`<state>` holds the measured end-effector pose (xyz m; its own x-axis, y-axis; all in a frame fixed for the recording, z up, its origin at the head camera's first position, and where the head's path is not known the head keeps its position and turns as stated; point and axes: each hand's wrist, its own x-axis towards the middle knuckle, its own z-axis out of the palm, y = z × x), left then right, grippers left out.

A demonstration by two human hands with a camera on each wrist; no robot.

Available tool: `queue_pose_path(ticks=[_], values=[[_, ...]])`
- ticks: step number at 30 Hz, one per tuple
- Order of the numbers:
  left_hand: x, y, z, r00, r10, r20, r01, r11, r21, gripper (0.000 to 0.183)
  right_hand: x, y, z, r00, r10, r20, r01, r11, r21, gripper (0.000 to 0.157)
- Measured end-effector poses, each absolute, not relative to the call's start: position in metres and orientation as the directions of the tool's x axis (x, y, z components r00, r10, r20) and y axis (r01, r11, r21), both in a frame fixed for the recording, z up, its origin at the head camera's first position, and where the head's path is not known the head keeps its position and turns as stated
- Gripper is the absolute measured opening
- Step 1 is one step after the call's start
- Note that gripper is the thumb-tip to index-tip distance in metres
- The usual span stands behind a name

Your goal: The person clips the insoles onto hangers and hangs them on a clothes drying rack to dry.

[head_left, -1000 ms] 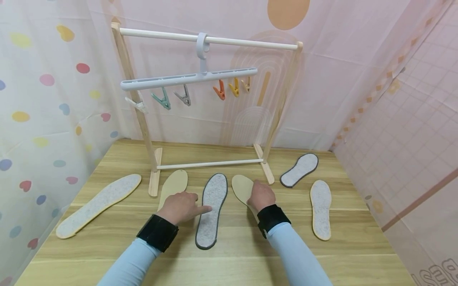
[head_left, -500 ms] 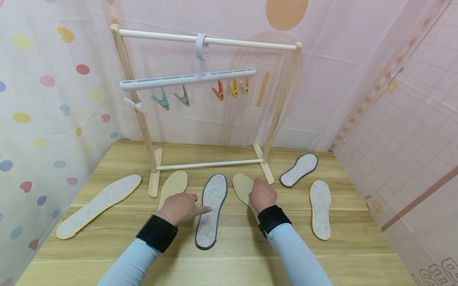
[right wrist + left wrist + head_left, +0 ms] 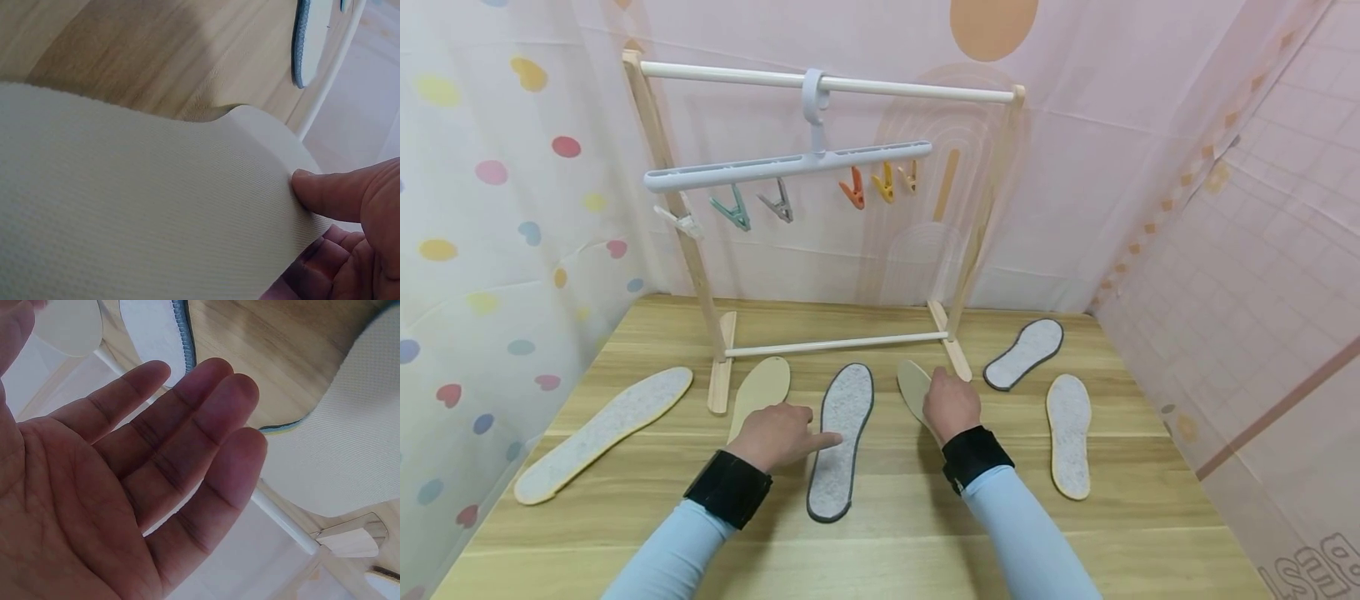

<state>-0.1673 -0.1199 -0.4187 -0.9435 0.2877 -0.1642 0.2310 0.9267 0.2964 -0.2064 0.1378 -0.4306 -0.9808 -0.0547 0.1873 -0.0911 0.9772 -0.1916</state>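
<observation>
Pinching a tan insole [image 3: 915,390] by its edge, the right hand [image 3: 952,406] has its thumb [image 3: 322,192] laid on the fine-textured face and its fingers bent underneath. The insole is to the right of a dark-edged grey insole [image 3: 847,408], near the right foot of the rack [image 3: 950,340], and from where I stand it seems tipped up along one side rather than lying flat on the table [image 3: 895,550]; how much of it touches the wood I can't tell, since the hand covers the rest. The left hand [image 3: 777,435] is well apart from the right and grips nothing. Its fingers are loosely straight, and it reaches from above another tan insole [image 3: 762,385] over the grey one; whether it brushes either I can't make out. The step looks to be raising or turning the right-hand insole, and I'd do it gently. The sheet looks thin and bendy, so a hard pinch at one spot could crease it; better to spread the thumb along the edge and let the fingers underneath carry the weight. The far end will probably sag, so the free hand could come across to steady it. Lifting clear of the grey insole should avoid nudging that one out of place.
</observation>
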Motion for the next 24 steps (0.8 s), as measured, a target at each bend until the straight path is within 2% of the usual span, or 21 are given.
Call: queue_pose_path(ticks=[9,17,24], values=[[-0.167,-0.119,-0.418,-0.945,0.287,-0.157,0.234,0.927,0.292,0.066,-0.205,0.139,-0.425,-0.98,-0.051,0.193,-0.094,0.971,-0.22,0.009],[-0.167,-0.119,-0.419,-0.942,0.286,-0.176,0.227,0.927,0.297,0.068,-0.206,0.138,-0.42,-0.99,-0.026,0.141,-0.062,0.965,-0.256,0.012],[-0.167,-0.12,-0.42,-0.944,0.279,-0.173,0.22,0.929,0.297,0.068,-0.204,0.135,-0.413,-0.984,-0.025,0.177,-0.078,0.951,-0.301,0.014]])
